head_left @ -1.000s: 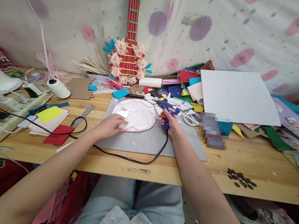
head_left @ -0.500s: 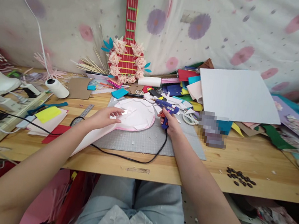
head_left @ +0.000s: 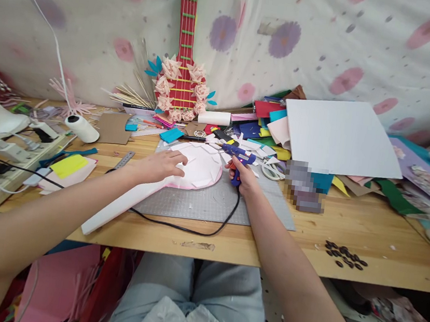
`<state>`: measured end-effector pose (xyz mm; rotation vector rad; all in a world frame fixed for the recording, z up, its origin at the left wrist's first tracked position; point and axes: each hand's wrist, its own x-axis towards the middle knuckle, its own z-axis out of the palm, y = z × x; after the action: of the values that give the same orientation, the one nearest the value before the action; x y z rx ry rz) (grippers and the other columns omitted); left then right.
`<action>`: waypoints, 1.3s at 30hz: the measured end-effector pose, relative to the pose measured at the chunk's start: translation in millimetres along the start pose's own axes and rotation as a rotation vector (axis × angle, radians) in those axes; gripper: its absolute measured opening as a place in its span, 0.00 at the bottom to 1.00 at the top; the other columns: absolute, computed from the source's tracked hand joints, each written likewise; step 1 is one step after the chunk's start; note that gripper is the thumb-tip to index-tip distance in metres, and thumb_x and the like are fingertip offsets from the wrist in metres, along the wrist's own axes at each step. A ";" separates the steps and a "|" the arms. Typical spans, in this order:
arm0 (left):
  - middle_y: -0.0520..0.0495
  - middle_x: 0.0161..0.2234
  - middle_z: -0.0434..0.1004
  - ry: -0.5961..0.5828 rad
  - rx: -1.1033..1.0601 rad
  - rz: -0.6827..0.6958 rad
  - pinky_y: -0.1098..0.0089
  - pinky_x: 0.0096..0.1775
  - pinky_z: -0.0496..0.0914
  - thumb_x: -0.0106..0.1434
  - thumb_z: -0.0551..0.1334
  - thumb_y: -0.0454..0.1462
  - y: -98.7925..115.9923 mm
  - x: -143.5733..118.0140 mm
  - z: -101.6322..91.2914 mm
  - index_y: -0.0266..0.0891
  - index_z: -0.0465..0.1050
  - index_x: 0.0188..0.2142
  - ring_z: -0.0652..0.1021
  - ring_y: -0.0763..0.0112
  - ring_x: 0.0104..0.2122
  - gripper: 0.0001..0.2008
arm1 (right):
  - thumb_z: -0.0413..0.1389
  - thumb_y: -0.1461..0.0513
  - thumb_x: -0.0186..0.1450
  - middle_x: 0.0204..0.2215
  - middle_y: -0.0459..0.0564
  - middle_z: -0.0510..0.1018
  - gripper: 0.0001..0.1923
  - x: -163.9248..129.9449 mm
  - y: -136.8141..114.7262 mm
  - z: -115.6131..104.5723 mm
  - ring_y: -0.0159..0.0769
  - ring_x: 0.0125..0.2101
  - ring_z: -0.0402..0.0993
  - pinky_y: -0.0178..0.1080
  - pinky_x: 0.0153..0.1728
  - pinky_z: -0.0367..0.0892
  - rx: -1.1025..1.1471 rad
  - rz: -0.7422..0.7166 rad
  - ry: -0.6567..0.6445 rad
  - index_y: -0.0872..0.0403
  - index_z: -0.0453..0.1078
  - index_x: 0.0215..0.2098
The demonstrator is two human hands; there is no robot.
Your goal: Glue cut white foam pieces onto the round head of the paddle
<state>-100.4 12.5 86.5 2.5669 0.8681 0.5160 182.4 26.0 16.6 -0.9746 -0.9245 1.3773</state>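
On the grey cutting mat [head_left: 193,208] lies a white paper piece [head_left: 202,167] with a rounded body, pink edging and folded flaps. A long neck runs from it toward the table's front left. My left hand [head_left: 163,166] is over the left side of the rounded part, fingers apart and bent down toward the surface; whether the fingertips press on it is hard to see. My right hand [head_left: 245,178] grips a blue hot glue gun [head_left: 239,155], its nozzle pointing left above the piece's upper right edge. From the handle a black cord [head_left: 191,229] loops across the mat's front.
A red paper guitar [head_left: 181,83] with pink flowers stands at the back. White scissors [head_left: 272,169], felt scraps and a large white board [head_left: 339,137] lie to the right. Several dark oval pieces [head_left: 344,254] sit near the front right; a power strip [head_left: 37,168] is at left.
My left hand has turned palm-down over the rounded part, and its forearm has swung outward. The neck's end now reaches farther front left. My right hand with the glue gun is nearly unmoved.
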 end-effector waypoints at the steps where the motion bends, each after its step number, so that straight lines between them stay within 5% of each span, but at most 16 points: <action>1: 0.46 0.41 0.73 -0.029 0.054 0.038 0.62 0.51 0.61 0.55 0.59 0.27 0.3 4.5 1.3 0.47 0.77 0.30 0.71 0.62 0.46 0.13 | 0.66 0.45 0.45 0.22 0.46 0.74 0.23 0.2 0.2 -0.2 0.22 0.16 0.59 0.28 0.14 0.57 0.001 -0.001 0.002 0.54 0.68 0.25; 6: 0.46 0.48 0.69 -0.258 0.501 0.204 0.65 0.48 0.63 0.60 0.54 0.26 5.9 21.9 10.6 0.45 0.75 0.37 0.69 0.65 0.49 0.16 | 0.65 0.46 0.45 0.22 0.46 0.75 0.22 1.2 1.5 -1.1 0.22 0.16 0.60 0.28 0.14 0.57 0.018 -0.002 0.007 0.55 0.69 0.24; 9: 0.46 0.55 0.64 -0.283 0.587 0.210 0.63 0.50 0.63 0.60 0.52 0.25 7.0 24.6 14.5 0.48 0.73 0.43 0.66 0.64 0.54 0.20 | 0.66 0.47 0.46 0.22 0.45 0.75 0.21 1.4 1.4 -0.5 0.22 0.16 0.60 0.28 0.14 0.57 0.023 0.000 0.007 0.55 0.69 0.24; 12: 0.45 0.57 0.63 -0.165 0.593 0.049 0.60 0.53 0.62 0.58 0.52 0.24 7.2 24.2 14.5 0.48 0.69 0.50 0.65 0.62 0.56 0.24 | 0.65 0.47 0.46 0.21 0.45 0.75 0.22 1.1 0.6 0.7 0.22 0.15 0.60 0.28 0.14 0.57 0.023 0.000 0.004 0.54 0.68 0.24; 15: 0.40 0.49 0.70 -0.068 0.563 -0.262 0.60 0.51 0.64 0.59 0.55 0.30 13.3 25.2 15.8 0.39 0.69 0.49 0.69 0.59 0.52 0.18 | 0.65 0.46 0.46 0.21 0.45 0.75 0.22 0.6 -0.1 1.8 0.21 0.15 0.59 0.28 0.14 0.57 0.008 0.001 -0.009 0.54 0.69 0.24; 19: 0.40 0.45 0.72 -0.181 0.446 -0.500 0.63 0.48 0.67 0.57 0.59 0.42 27.4 29.4 27.6 0.35 0.69 0.48 0.72 0.59 0.47 0.21 | 0.65 0.47 0.47 0.21 0.45 0.75 0.21 0.0 -0.4 1.8 0.21 0.15 0.59 0.28 0.14 0.56 -0.012 -0.001 -0.015 0.54 0.68 0.24; 26: 0.39 0.49 0.71 -0.250 0.456 -0.594 0.66 0.46 0.68 0.52 0.61 0.35 30.6 35.6 44.2 0.35 0.70 0.48 0.73 0.59 0.48 0.22 | 0.64 0.48 0.49 0.24 0.46 0.77 0.20 -2.5 -1.4 3.3 0.26 0.21 0.70 0.28 0.18 0.63 -0.005 0.031 -0.047 0.54 0.70 0.27; 30: 0.42 0.48 0.71 -0.284 0.400 -0.596 0.69 0.47 0.68 0.50 0.60 0.30 33.3 37.0 37.9 0.37 0.67 0.50 0.73 0.63 0.47 0.25 | 0.65 0.50 0.51 0.26 0.48 0.78 0.17 -5.2 1.5 10.0 0.35 0.31 0.77 0.33 0.27 0.71 -0.041 0.088 -0.119 0.54 0.70 0.28; 39: 0.45 0.47 0.73 -0.370 0.235 -0.507 0.70 0.46 0.68 0.46 0.55 0.23 32.0 27.8 23.2 0.37 0.66 0.49 0.74 0.66 0.46 0.28 | 0.64 0.55 0.54 0.26 0.49 0.79 0.11 -5.9 5.7 14.8 0.33 0.30 0.76 0.35 0.33 0.73 -0.150 0.104 -0.103 0.54 0.71 0.28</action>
<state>-53.4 1.1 87.4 2.3820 1.4312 -0.2134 166.5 20.1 16.6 -1.0863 -1.0790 1.4730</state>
